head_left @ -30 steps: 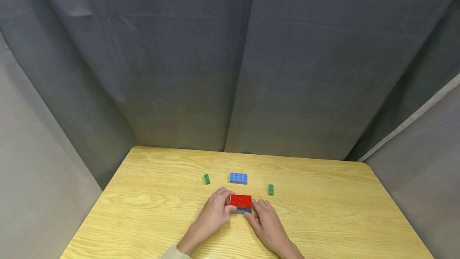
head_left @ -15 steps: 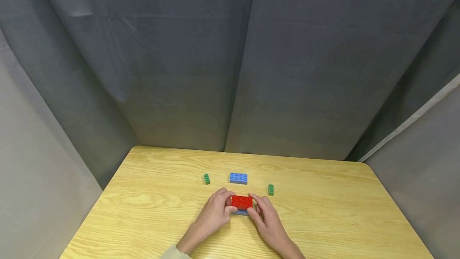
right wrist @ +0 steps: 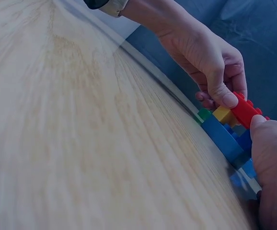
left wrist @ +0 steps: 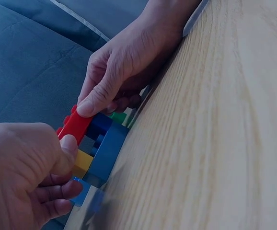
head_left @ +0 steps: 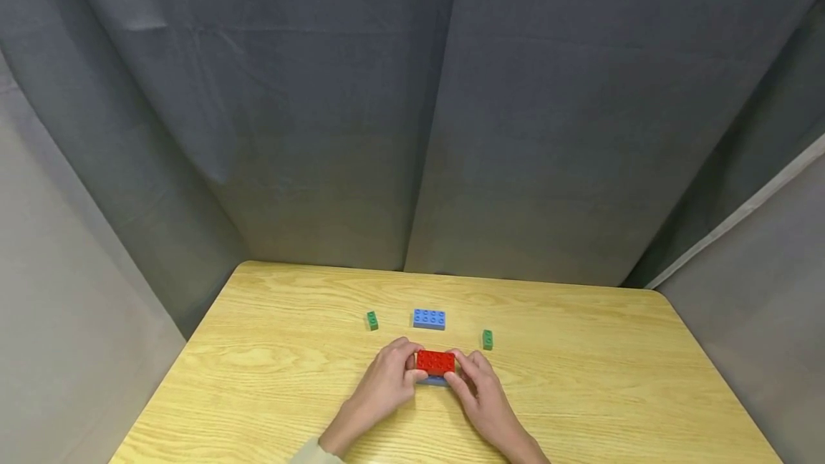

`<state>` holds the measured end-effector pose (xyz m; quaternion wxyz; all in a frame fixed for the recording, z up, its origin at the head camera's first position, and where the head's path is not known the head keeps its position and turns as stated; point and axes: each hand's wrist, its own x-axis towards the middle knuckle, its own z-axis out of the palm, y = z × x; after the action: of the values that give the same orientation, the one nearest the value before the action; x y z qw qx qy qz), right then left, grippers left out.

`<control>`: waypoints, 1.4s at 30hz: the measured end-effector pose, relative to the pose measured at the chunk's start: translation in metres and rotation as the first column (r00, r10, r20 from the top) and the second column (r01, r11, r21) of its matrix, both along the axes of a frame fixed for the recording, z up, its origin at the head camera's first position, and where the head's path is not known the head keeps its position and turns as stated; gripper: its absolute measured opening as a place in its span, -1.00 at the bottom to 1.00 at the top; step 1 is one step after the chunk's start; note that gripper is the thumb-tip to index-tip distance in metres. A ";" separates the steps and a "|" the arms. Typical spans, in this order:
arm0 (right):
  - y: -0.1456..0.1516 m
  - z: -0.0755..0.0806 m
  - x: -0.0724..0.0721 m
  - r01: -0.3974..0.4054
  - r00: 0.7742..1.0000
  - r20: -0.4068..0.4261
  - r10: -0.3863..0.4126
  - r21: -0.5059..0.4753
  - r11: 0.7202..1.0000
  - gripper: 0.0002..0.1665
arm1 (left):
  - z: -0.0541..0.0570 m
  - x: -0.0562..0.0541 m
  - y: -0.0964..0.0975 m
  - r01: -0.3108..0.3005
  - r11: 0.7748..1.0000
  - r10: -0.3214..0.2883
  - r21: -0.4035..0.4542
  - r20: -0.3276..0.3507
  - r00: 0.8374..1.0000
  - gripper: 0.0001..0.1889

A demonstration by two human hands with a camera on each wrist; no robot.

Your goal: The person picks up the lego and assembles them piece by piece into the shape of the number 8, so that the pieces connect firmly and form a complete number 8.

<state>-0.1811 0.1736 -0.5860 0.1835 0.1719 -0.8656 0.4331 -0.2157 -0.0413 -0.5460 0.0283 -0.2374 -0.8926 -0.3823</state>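
Between the hands a small stack stands on the table. Its bottom is a blue brick point(left wrist: 109, 155), bearing a yellow brick point(left wrist: 82, 164) at the left end and a dark blue brick point(left wrist: 99, 125) at the right end. A red brick point(head_left: 435, 362) bridges these two, with a gap beneath its middle. My left hand point(head_left: 384, 377) pinches the red brick's left end between thumb and fingers. At the other end, my right hand point(head_left: 480, 394) pinches it the same way. Whether the red brick is fully seated cannot be told.
Behind the stack lies another blue brick point(head_left: 429, 319). A small green brick point(head_left: 372, 320) lies to its left, a second green brick point(head_left: 488, 339) to its right. Grey curtains point(head_left: 322, 127) hang behind and beside the wooden table point(head_left: 612, 378).
My right hand has shifted from the stack's right side up onto the red brick's right end and now grips it. My left hand has kept its hold; the red brick has barely moved.
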 end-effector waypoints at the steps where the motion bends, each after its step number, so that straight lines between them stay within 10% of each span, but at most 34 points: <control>1: 0.000 0.000 0.000 0.001 1.000 -0.002 -0.001 0.006 1.000 -0.50 | 0.000 0.000 0.000 -0.002 1.000 0.002 -0.001 -0.003 1.000 -0.71; 21: -0.001 0.001 0.001 0.038 0.999 0.000 -0.038 0.052 0.998 -0.49 | -0.001 0.000 0.002 -0.036 0.999 0.036 -0.034 -0.011 0.999 -0.69; 42: 0.000 -0.001 0.000 -0.004 1.000 0.011 0.005 -0.013 1.000 -0.51 | 0.004 -0.019 -0.030 0.204 0.979 -0.206 0.029 0.117 0.972 -0.59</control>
<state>-0.1811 0.1739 -0.5866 0.1789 0.1703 -0.8633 0.4400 -0.2344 -0.0711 -0.5416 -0.0625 -0.3047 -0.8603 -0.4040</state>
